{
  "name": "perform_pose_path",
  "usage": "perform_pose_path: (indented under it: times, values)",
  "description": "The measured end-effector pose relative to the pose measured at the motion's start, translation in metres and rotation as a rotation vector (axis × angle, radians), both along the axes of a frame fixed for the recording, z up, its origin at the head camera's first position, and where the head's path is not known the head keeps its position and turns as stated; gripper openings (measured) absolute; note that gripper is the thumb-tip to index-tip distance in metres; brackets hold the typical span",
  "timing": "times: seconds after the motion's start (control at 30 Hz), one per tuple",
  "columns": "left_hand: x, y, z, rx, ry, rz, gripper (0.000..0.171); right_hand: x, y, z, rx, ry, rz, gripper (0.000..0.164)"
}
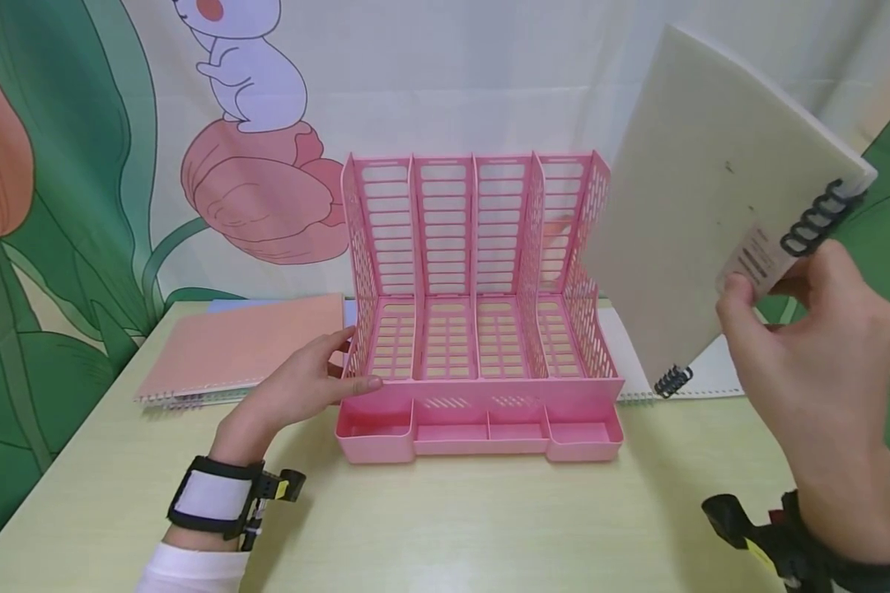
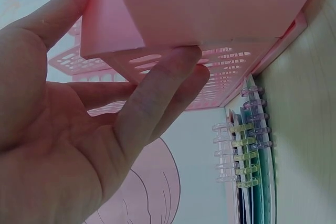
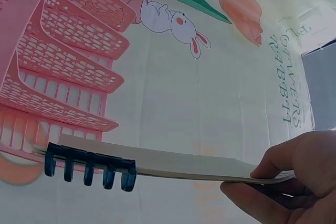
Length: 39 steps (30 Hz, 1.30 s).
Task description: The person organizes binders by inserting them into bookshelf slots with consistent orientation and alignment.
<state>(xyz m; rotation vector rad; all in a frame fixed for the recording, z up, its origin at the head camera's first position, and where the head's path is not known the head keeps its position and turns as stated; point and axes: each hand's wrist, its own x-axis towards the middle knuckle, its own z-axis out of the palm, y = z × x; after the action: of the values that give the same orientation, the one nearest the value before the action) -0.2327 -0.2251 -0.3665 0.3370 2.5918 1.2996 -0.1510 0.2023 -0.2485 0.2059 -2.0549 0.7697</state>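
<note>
A pink desk file organizer (image 1: 482, 392) with upright slatted dividers and small front trays stands on the table. My left hand (image 1: 297, 380) holds its left front corner, thumb over the front lip and fingers along the perforated side wall. In the left wrist view, the fingertips reach under the edge of the pink organizer (image 2: 210, 9). My right hand (image 1: 831, 346) grips a ring-bound notebook (image 1: 682, 189) by its bound edge, thumb near a barcode label. The notebook is raised and tilted, right of the organizer. Its dark rings (image 3: 89, 163) show in the right wrist view.
Left of the organizer lies a stack of spiral notebooks, a salmon one (image 1: 245, 342) on top. A white spiral notebook (image 1: 712, 371) lies open-looking on the right, partly behind the raised one. A printed curtain (image 1: 452, 66) hangs behind the table (image 1: 475, 527).
</note>
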Motion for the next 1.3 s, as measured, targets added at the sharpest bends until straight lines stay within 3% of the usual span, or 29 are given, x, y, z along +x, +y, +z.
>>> perform_pose_path:
  times: [0.43, 0.7, 1.3]
  values:
    - [-0.001, -0.001, 0.001, -0.002, 0.003, -0.005, 0.091, -0.017, -0.008, 0.004, -0.013, 0.001, 0.018, 0.031]
    - [0.0, -0.001, 0.002, -0.012, 0.016, -0.004, 0.094, -0.032, -0.016, 0.006, 0.03, -0.006, 0.041, 0.028]
    - [0.0, 0.0, 0.003, -0.014, 0.016, -0.005, 0.095, -0.049, -0.032, 0.007, 0.099, -0.066, 0.09, 0.018]
